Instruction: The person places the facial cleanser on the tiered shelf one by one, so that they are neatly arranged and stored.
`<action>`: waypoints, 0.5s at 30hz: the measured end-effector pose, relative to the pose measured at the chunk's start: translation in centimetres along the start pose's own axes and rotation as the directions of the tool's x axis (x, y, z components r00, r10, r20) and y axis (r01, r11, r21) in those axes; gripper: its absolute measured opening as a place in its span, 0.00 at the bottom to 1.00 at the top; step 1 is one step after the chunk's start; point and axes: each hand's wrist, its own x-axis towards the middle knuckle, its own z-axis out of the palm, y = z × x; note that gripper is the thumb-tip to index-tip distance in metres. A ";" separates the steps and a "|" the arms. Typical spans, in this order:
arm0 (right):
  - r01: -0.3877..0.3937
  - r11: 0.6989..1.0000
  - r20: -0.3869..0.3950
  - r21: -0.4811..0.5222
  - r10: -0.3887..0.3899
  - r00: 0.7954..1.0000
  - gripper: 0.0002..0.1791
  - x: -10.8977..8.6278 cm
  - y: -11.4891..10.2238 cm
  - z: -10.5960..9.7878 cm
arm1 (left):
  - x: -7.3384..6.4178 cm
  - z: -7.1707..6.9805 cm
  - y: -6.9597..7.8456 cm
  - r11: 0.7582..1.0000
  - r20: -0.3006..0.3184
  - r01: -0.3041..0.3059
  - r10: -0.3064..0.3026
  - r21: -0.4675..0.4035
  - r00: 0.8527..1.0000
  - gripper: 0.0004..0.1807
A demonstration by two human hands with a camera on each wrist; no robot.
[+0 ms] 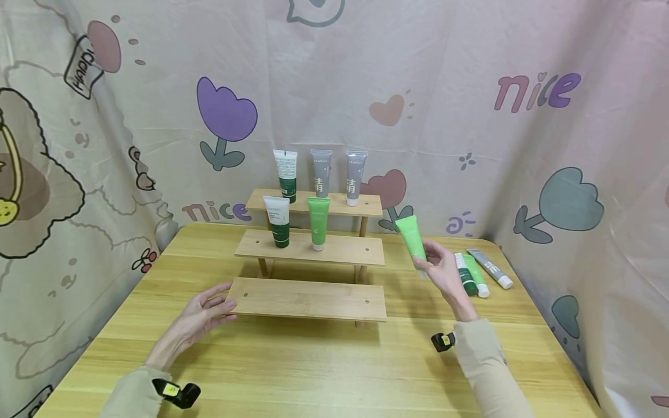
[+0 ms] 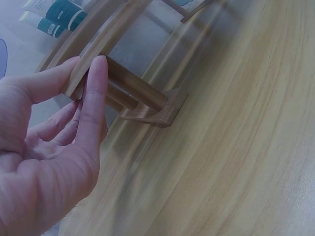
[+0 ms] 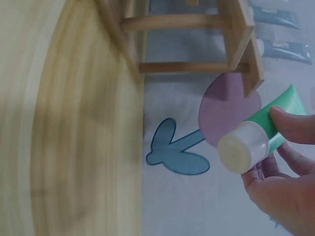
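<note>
A three-tier wooden display stand (image 1: 308, 299) stands on the table. My left hand (image 1: 201, 316) pinches the left end of its lowest shelf between thumb and fingers, as the left wrist view (image 2: 74, 132) also shows. In my right hand (image 1: 443, 270) a light green squeeze tube (image 1: 410, 235) with a white cap (image 3: 241, 147) is gripped, held in the air right of the stand with its cap end down. On the middle shelf a white and dark green tube (image 1: 278, 220) and a green tube (image 1: 318, 223) stand upright. The top shelf bears another white-green tube (image 1: 287, 174) and two grey tubes (image 1: 321, 174).
Right of my right hand, a white-green tube (image 1: 465, 276), a green tube (image 1: 477, 277) and a grey tube (image 1: 490, 268) lie on the wooden table (image 1: 292, 371). A patterned curtain (image 1: 439, 52) hangs close behind the stand and along both sides.
</note>
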 end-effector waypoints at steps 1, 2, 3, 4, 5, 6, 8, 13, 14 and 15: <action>-0.002 1.000 0.001 0.006 0.002 1.000 0.28 0.0 -0.1 0.0 | 0.0 0.0 0.0 1.000 0.001 -0.001 0.001 0.000 1.000 0.44; -0.004 1.000 0.002 0.012 0.004 1.000 0.28 0.0 -0.3 0.1 | 0.0 0.0 0.0 1.000 0.005 -0.004 0.004 -0.005 1.000 0.44; -0.006 1.000 0.002 0.021 0.006 1.000 0.28 0.0 -0.5 0.2 | 0.0 0.0 0.0 1.000 0.005 -0.006 0.006 -0.007 1.000 0.44; -0.008 1.000 0.002 0.028 0.008 1.000 0.29 0.0 -0.6 0.2 | 0.0 0.0 0.0 1.000 0.006 -0.009 0.009 -0.010 1.000 0.44; -0.008 0.999 0.001 0.034 0.008 1.000 0.29 0.0 -0.8 0.3 | 0.0 0.0 -0.1 1.000 0.009 -0.015 0.015 -0.013 1.000 0.43; -0.007 0.999 -0.001 0.040 0.007 1.000 0.29 0.1 -1.0 0.4 | 0.0 -0.1 -0.1 1.000 0.012 -0.021 0.021 -0.015 1.000 0.43; 0.002 0.998 -0.004 0.057 -0.001 1.000 0.29 0.2 -1.3 0.6 | 0.0 -0.1 -0.2 0.999 0.022 -0.035 0.036 -0.027 0.999 0.42; 0.038 0.994 -0.010 0.098 -0.037 0.999 0.28 0.6 -2.1 1.3 | 0.0 -0.3 -0.3 0.997 0.048 -0.051 0.054 -0.052 0.997 0.43; 0.047 0.994 -0.010 0.101 -0.046 0.999 0.28 0.6 -2.2 1.4 | 0.0 -0.2 -0.3 0.997 0.048 -0.051 0.053 -0.051 0.997 0.43; 0.052 0.993 -0.010 0.105 -0.051 0.999 0.28 0.7 -2.4 1.5 | 0.0 -0.2 -0.3 0.998 0.047 -0.051 0.053 -0.049 0.997 0.43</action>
